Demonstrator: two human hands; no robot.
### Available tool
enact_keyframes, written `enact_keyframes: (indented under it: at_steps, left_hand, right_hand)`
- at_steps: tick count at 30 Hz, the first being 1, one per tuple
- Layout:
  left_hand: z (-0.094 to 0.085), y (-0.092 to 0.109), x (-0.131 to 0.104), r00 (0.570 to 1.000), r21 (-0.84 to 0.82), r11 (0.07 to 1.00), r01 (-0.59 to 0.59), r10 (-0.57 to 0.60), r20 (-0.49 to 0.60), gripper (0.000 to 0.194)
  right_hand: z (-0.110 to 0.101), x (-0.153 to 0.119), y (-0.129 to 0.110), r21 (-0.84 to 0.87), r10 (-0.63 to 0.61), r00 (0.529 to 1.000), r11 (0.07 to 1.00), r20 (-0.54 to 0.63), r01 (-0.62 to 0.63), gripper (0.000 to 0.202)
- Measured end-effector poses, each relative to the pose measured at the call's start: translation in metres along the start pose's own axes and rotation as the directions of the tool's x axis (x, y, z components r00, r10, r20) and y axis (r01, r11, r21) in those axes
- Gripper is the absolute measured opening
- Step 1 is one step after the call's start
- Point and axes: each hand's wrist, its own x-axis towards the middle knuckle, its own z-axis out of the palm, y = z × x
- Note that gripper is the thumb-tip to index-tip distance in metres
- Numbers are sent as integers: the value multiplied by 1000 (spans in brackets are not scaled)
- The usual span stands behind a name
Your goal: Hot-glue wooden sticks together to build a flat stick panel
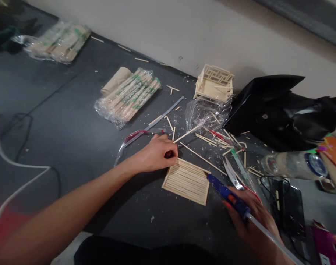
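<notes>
Now, stick panel (pixel 187 181): flat near the front edge of the bench (pixel 140 209).
Left hand (pixel 159 152): pinching the panel's far left corner.
Right hand (pixel 250 213): clamped round a blue tool (pixel 221 188), tip at the far right corner.
Scatter: loose sticks (pixel 203 159), scissors (pixel 234 175).
Wall edge: small stick frame (pixel 213 90).

A pale, four-sided panel of parallel wooden sticks (pixel 187 181) lies flat on the dark grey tabletop (pixel 71 121). A slender blue glue gun (pixel 221 188), translucent rod (pixel 267 232) behind, has its nozzle at the panel's far-right corner.
</notes>
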Motion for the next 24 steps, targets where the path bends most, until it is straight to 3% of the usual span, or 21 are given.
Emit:
enact_keyframes:
  at_steps: [9, 18, 24]
  left_hand:
    - [0, 0, 0, 1000, 4, 1000, -5, 5, -4, 11]
    - [-6, 2, -4, 996, 11, 1000, -17, 16, 88, 16]
    - [-8, 3, -3, 995, 8, 1000, 3, -4, 104, 16]
  right_hand:
    - [-8, 1, -2, -96, -16, 1000, 995, 20, 17, 25]
    - [-7, -4, -1, -95, 66, 997, 994, 34, -63, 28]
    - [-5, -4, -8, -132, 55, 998, 990, -11, -56, 28]
